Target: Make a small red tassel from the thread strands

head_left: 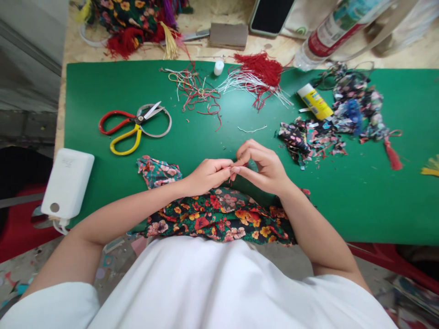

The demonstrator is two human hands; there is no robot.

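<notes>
My left hand point(210, 176) and my right hand point(263, 167) meet fingertip to fingertip above the front of the green mat. Both are closed in a pinch on a bit of red thread point(231, 181), mostly hidden by the fingers. Under my wrists and against my body lies floral cloth point(212, 214), dark with red and orange flowers. A teal floral piece of cloth point(159, 172) lies beside my left forearm. Just beyond my right hand is a short white thread point(253, 130).
Scissors point(137, 121) lie open at left, near a white power bank point(67, 183). Behind are tangled threads point(195, 89), a white cap point(218, 68) and a red thread bundle point(260, 68). Right are a glue stick point(316, 103), fabric scraps point(313, 139) and a bottle point(329, 39).
</notes>
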